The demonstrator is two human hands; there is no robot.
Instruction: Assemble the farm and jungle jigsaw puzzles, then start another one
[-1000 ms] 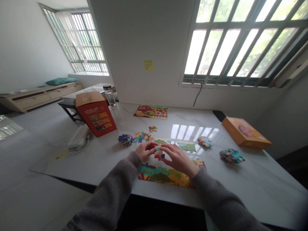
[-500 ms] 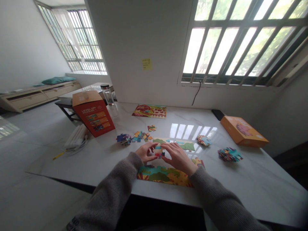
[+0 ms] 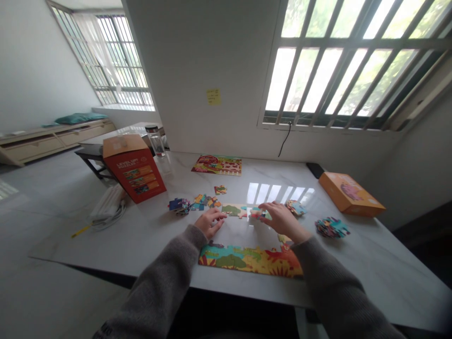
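My right hand (image 3: 282, 220) grips a jigsaw puzzle piece (image 3: 257, 213) between thumb and fingers, over the right part of the upper puzzle strip. My left hand (image 3: 211, 222) rests open, its fingertips by the left end of that strip, where a puzzle section with a green tree (image 3: 231, 210) shows. Nearer the table's front edge lies a longer joined puzzle strip (image 3: 243, 261) in yellow, green and orange; my right sleeve is close to its right end. Beyond my left hand are several loose puzzle pieces (image 3: 201, 201) and a single piece (image 3: 221, 189).
Piles of pieces lie at left (image 3: 179, 205), at right (image 3: 295, 207) and farther right (image 3: 332, 227). A picture puzzle (image 3: 217, 165) lies at the back. A red box (image 3: 136, 169), glass bottle (image 3: 155, 141), white cable bundle (image 3: 108, 209), orange box (image 3: 351, 194) and black phone-like object (image 3: 315, 170) stand around.
My hands have parted. The right hand has moved right with the puzzle piece to the upper strip; the left has let go of it and stayed at the left. The view has shifted slightly.
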